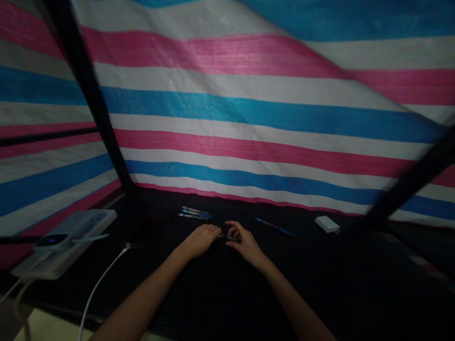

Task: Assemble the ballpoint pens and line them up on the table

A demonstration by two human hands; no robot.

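Observation:
My left hand and my right hand meet near the middle of the black tabletop. Between them is a small dark object, too dim and small to name. My right fingers curl around it, while my left fingertips reach its near side. Whether my left hand grips it is hard to tell. Just beyond my hands lie several pens side by side. A blue pen lies farther right.
A white plug charger sits at the far right. On the left, a power bank with a lit blue display rests on a pale flat box. A white cable runs along the left. A striped tarp on dark poles encloses the back.

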